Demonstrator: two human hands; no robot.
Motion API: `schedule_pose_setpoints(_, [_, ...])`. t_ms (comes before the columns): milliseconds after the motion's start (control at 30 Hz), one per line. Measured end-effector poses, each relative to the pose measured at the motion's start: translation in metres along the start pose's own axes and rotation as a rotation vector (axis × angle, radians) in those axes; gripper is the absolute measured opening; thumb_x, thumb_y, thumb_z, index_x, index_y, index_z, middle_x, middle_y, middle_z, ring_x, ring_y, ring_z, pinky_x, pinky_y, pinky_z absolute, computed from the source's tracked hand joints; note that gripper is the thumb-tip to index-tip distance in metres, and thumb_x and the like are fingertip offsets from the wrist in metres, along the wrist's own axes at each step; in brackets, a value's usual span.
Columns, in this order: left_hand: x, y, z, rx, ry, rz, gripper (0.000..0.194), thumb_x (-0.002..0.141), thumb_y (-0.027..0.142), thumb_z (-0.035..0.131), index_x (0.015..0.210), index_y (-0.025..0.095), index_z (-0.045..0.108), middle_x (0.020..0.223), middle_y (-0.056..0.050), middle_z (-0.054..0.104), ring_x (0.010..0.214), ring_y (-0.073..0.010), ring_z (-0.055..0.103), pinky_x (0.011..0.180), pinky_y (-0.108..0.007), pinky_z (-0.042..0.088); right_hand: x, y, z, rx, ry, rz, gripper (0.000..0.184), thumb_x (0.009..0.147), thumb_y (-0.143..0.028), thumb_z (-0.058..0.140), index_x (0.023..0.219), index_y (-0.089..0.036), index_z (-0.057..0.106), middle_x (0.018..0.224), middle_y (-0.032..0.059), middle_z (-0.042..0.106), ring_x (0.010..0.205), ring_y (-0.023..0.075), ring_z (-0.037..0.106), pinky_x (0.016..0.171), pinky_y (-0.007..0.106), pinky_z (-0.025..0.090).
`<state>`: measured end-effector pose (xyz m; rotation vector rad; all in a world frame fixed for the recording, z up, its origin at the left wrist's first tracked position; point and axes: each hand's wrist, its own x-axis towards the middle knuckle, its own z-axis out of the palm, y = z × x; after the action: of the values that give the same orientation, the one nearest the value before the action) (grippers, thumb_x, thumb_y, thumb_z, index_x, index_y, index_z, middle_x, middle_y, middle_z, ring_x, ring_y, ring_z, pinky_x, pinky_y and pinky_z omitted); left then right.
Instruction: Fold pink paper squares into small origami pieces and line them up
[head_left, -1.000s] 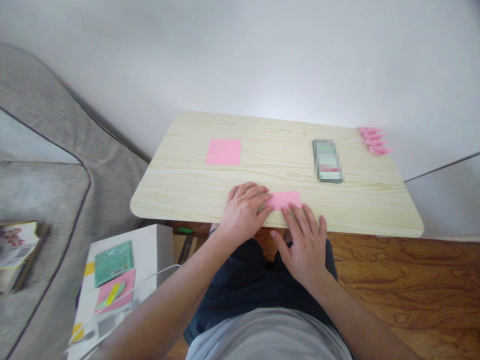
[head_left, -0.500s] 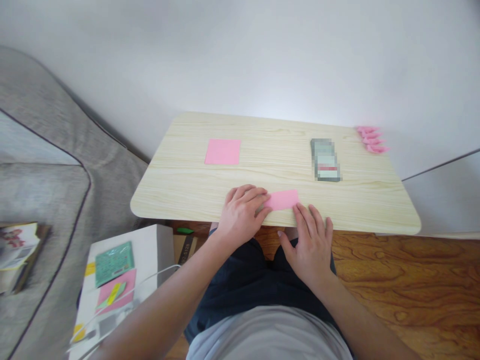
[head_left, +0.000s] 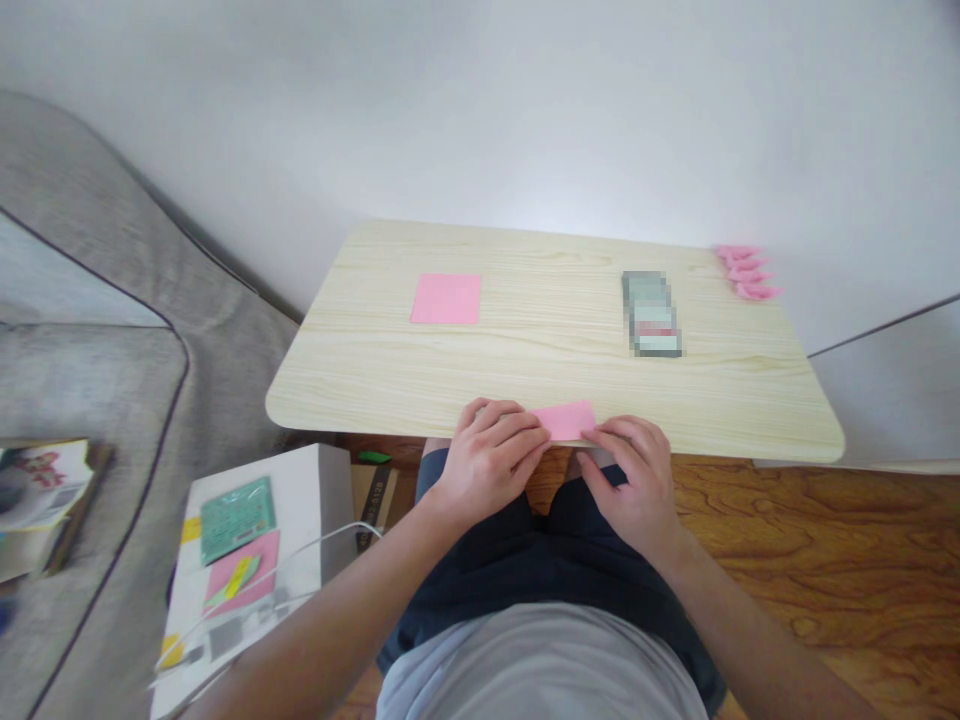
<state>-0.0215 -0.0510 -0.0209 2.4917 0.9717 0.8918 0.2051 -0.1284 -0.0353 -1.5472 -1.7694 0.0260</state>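
Note:
A folded strip of pink paper point(head_left: 564, 421) lies at the near edge of the wood-grain table point(head_left: 540, 360). My left hand point(head_left: 496, 452) is closed on its left end, fingers together and covering that end. At the lower right corner, my right hand point(head_left: 634, 475) has its fingertips on the paper, with the thumb just below the table edge, close to the index finger. A flat pink paper square point(head_left: 446, 299) rests farther back on the left. Several folded pink paper pieces point(head_left: 746, 272) stand in a row at the far right corner.
A phone point(head_left: 651, 314), blurred out, lies right of the table's middle. Left of the table, a white box point(head_left: 300, 500) carries a green packet point(head_left: 238, 518), pink paper, a yellow-green item and a white cable. A grey sofa point(head_left: 217, 400) stands beyond, with books on it.
The pink strip has slid toward me to the table's near edge, both hands moving with it. My right hand first moved right along the strip, then its fingers curled in at the corner.

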Motion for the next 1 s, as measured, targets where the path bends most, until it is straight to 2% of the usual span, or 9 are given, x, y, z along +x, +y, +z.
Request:
schedule_pose_setpoints(133, [0.014, 0.006, -0.008, -0.186, 0.082, -0.087, 0.012, 0.098, 0.028, 0.066, 0.101, 0.024, 0.077, 0.1, -0.004, 0.08, 0.099, -0.0209, 0.069, 0.098, -0.041, 0.047, 0.029, -0.001, -0.022, 0.271, -0.125, 0.08, 0.014, 0.094, -0.028, 0.069, 0.106, -0.026, 0.077, 0.11, 0.0063, 0.074, 0.109, 0.0253, 0.067, 0.101, 0.043, 0.053])
schedule_pose_setpoints(233, [0.029, 0.011, -0.015, -0.402, 0.14, -0.267, 0.017, 0.097, 0.034, 0.068, 0.093, 0.02, 0.077, 0.094, -0.005, 0.078, 0.09, -0.0192, 0.069, 0.088, -0.035, 0.051, 0.049, -0.002, -0.034, 0.439, -0.205, 0.313, 0.014, 0.095, -0.037, 0.071, 0.099, -0.026, 0.077, 0.099, 0.0029, 0.077, 0.093, 0.0219, 0.07, 0.089, 0.037, 0.054])
schedule_pose_setpoints(333, [0.041, 0.011, -0.016, -0.652, 0.103, -0.452, 0.023, 0.095, 0.04, 0.069, 0.093, 0.018, 0.076, 0.087, -0.004, 0.076, 0.082, -0.0177, 0.068, 0.076, -0.03, 0.051, 0.064, -0.001, -0.038, 0.593, -0.232, 0.458, 0.024, 0.093, -0.046, 0.072, 0.093, -0.024, 0.078, 0.088, 0.002, 0.076, 0.082, 0.02, 0.067, 0.077, 0.033, 0.052])
schedule_pose_setpoints(400, [0.045, 0.009, -0.016, -0.802, 0.076, -0.509, 0.025, 0.093, 0.041, 0.072, 0.091, 0.017, 0.074, 0.084, -0.003, 0.075, 0.077, -0.0159, 0.066, 0.071, -0.027, 0.049, 0.072, -0.001, -0.036, 0.64, -0.222, 0.505, 0.026, 0.092, -0.048, 0.072, 0.089, -0.023, 0.078, 0.085, 0.0015, 0.075, 0.08, 0.019, 0.065, 0.074, 0.031, 0.049])
schedule_pose_setpoints(567, [0.05, 0.006, -0.014, -0.944, 0.057, -0.556, 0.026, 0.088, 0.041, 0.077, 0.087, 0.016, 0.075, 0.083, -0.003, 0.074, 0.075, -0.0147, 0.063, 0.07, -0.026, 0.049, 0.079, 0.004, -0.027, 0.678, -0.192, 0.554, 0.026, 0.091, -0.048, 0.073, 0.085, -0.023, 0.078, 0.083, 0.0004, 0.073, 0.08, 0.0179, 0.063, 0.077, 0.031, 0.048])
schedule_pose_setpoints(733, [0.05, 0.003, -0.017, -0.967, 0.086, -0.553, 0.026, 0.09, 0.038, 0.074, 0.107, 0.019, 0.078, 0.079, -0.001, 0.071, 0.073, -0.0129, 0.06, 0.069, -0.025, 0.047, 0.08, 0.013, -0.018, 0.758, -0.176, 0.613, 0.029, 0.088, -0.05, 0.075, 0.085, -0.022, 0.077, 0.081, 0.0008, 0.073, 0.077, 0.0173, 0.063, 0.074, 0.031, 0.049])
schedule_pose_setpoints(867, [0.049, 0.003, -0.023, -0.94, 0.11, -0.5, 0.016, 0.091, 0.032, 0.073, 0.096, 0.019, 0.08, 0.096, -0.004, 0.075, 0.09, -0.0155, 0.064, 0.082, -0.027, 0.05, 0.081, 0.018, -0.015, 0.828, -0.175, 0.673, 0.027, 0.086, -0.048, 0.079, 0.083, -0.021, 0.077, 0.076, 0.0003, 0.072, 0.073, 0.0158, 0.063, 0.069, 0.028, 0.05])
schedule_pose_setpoints(1000, [0.046, 0.004, -0.025, -1.031, 0.087, -0.5, 0.018, 0.089, 0.031, 0.075, 0.102, 0.019, 0.079, 0.092, -0.004, 0.074, 0.085, -0.0144, 0.064, 0.079, -0.027, 0.05, 0.081, 0.018, -0.013, 0.873, -0.178, 0.728, 0.027, 0.083, -0.047, 0.082, 0.083, -0.021, 0.078, 0.078, 0.0006, 0.072, 0.07, 0.0148, 0.064, 0.066, 0.028, 0.052])
